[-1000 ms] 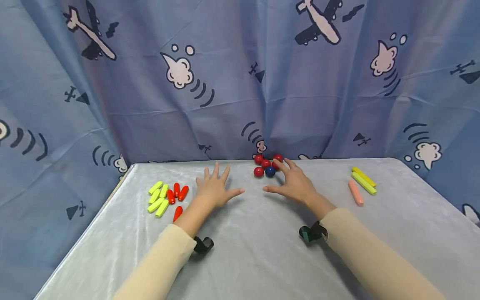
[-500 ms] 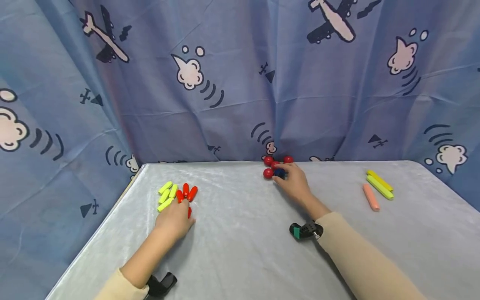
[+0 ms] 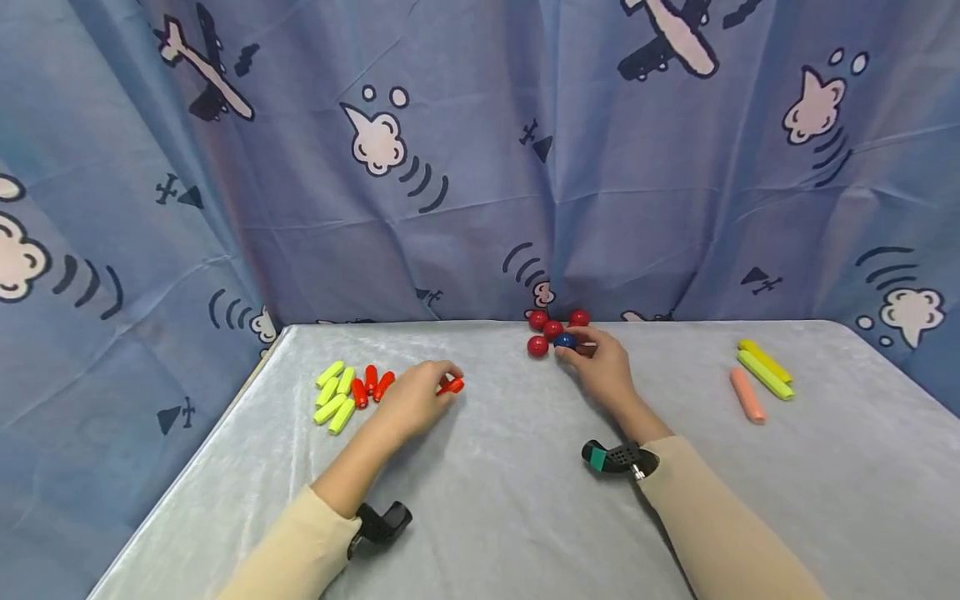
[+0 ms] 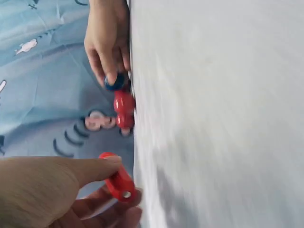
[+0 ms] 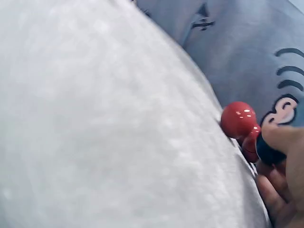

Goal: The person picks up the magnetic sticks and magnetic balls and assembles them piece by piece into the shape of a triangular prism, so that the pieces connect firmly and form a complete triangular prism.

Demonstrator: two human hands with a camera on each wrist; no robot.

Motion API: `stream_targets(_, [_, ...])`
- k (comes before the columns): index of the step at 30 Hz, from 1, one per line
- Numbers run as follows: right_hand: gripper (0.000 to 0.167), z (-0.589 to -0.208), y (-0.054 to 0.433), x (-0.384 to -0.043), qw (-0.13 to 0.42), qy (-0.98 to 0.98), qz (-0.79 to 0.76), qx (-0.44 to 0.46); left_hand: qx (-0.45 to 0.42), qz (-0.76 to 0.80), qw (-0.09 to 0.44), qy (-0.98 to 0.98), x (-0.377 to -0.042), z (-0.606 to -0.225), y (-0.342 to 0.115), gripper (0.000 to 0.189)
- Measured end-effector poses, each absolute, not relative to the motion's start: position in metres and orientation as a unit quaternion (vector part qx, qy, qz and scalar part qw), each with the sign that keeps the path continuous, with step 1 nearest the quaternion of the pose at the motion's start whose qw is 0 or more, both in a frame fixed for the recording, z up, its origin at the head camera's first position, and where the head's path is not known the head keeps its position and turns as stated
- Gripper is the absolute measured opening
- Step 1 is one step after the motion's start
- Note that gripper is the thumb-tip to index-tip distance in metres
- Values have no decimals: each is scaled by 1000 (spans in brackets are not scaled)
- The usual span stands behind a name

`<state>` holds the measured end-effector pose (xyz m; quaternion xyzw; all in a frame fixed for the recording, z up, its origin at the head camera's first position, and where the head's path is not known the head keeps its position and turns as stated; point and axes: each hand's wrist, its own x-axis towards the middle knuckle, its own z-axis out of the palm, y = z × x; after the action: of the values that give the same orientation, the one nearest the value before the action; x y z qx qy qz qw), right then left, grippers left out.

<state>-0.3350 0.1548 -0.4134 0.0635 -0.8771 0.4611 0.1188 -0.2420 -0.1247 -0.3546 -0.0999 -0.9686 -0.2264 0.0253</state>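
Note:
My left hand [image 3: 416, 402] pinches a small red peg-like piece [image 3: 452, 386] between thumb and fingers, above the cloth. In the left wrist view, a small hole shows in the end of the red peg-like piece [image 4: 126, 194]. Near the table's far edge, my right hand [image 3: 606, 367] pinches a dark blue ball [image 3: 565, 341] by thumb and fingers. Beside it lie several glossy red balls [image 3: 537, 346]. In the right wrist view my thumb covers part of the blue ball [image 5: 269, 151]; I cannot tell whether it is off the cloth.
Left of my left hand lie several short yellow-green pieces [image 3: 342, 416] and more red pieces [image 3: 371, 379]. At the right lie two long yellow sticks [image 3: 765, 374] and an orange-pink stick [image 3: 747, 396]. A blue patterned curtain [image 3: 450, 267] hangs behind the white-covered table [image 3: 495, 500].
Both hands were spread open at first. The left went down to a red piece at the left, then carried it rightward. The right closed its fingers on the blue ball among the red ones.

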Motion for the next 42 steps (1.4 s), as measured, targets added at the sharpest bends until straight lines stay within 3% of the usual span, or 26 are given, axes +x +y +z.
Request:
stream_targets(6, [46,-416,160,-336,69,-812,576,67,-133,-301,47,-943,-279,-370,-78,25])
stream_targets(12, [50,-412,169,-338,32,-759,645,81,-142,-383,34,-912,-303,-381,-51,23])
stream_targets(26, [44,-410,172,-335,-34,-751,637,172,-138,-539,37,-830,-312,-412,-44,22])
stream_targets(42, [25,-409,165,-330,-7,-821,535,200,-134,-608,44,-781,-318,-415,-45,22])
